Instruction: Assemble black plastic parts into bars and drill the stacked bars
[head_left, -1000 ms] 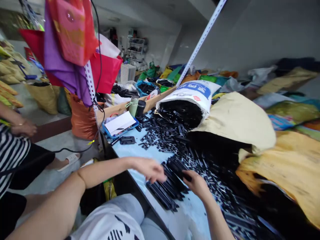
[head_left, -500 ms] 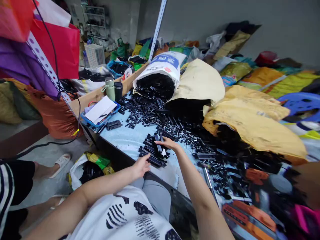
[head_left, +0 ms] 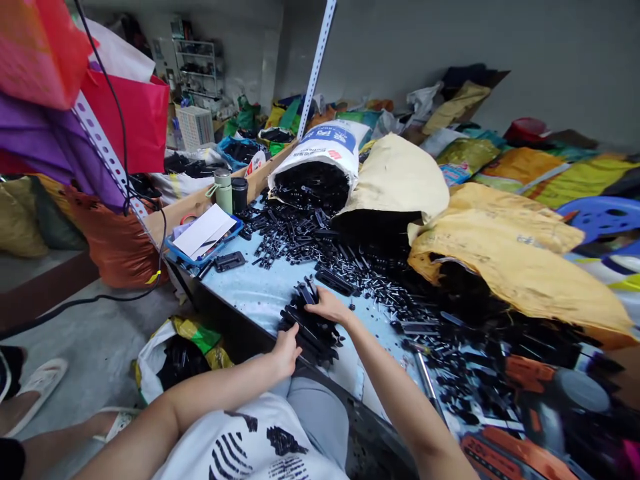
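Observation:
A bundle of long black plastic parts [head_left: 313,333] is at the front edge of the blue-topped bench, tilted and overlapping. My left hand [head_left: 287,351] grips it from the near left side, thumb on top; the fingertips under the parts are hidden. My right hand [head_left: 329,307] is closed around parts at the far right side of the same bundle. Just behind it lies another long black part [head_left: 336,281]. A heap of small black parts and silver pins [head_left: 377,280] spreads beyond my right hand.
Opened sacks, one white [head_left: 320,143], one cream [head_left: 400,173] and one yellow [head_left: 500,247], spill black parts onto the bench. A blue tray [head_left: 220,243] and a green bottle [head_left: 223,190] stand left. Orange power tools [head_left: 515,453] lie right. Another person's feet [head_left: 43,387] show at left.
My left hand has come onto the bundle from beside it. The parts, laid in a row before, are now gathered and tilted between both hands. The other person's legs have shifted left.

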`<state>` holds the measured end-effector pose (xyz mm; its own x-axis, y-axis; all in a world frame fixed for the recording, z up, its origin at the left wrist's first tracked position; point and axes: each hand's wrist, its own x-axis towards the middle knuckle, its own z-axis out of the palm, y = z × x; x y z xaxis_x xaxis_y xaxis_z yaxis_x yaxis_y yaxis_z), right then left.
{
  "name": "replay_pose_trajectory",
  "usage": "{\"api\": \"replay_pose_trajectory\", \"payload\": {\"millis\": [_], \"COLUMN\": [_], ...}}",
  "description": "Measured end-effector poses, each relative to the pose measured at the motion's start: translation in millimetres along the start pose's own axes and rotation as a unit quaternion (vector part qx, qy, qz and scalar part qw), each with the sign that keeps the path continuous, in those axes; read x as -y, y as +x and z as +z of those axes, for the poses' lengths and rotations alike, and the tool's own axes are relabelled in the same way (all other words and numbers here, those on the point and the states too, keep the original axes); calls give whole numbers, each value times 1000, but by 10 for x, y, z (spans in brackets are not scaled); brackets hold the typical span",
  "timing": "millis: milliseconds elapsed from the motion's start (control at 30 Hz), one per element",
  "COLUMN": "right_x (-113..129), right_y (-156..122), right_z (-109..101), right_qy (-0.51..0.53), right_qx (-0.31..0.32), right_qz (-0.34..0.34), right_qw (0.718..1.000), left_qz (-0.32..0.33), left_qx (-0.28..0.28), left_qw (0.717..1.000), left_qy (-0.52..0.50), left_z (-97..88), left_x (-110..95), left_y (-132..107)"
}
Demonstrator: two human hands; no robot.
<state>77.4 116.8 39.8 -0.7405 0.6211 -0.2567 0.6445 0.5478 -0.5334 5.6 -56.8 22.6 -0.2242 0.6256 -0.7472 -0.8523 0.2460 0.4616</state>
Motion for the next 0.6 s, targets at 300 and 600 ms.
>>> {"api": "replay_pose_trajectory", "payload": {"millis": [300,600], "right_x": [81,-1128], "right_y": [-126,686], "right_z": [171,-326], "right_qy": [-65,-248], "right_qx": [10,-111], "right_qz": [-15,59], "right_qw": [998,960], "left_qz": [19,-17], "left_qx": [29,-7], "left_qw": [999,999], "left_qy": [-8,-31], "left_z": [-87,-126], "left_x": [-31,31], "left_y": [68,128]}}
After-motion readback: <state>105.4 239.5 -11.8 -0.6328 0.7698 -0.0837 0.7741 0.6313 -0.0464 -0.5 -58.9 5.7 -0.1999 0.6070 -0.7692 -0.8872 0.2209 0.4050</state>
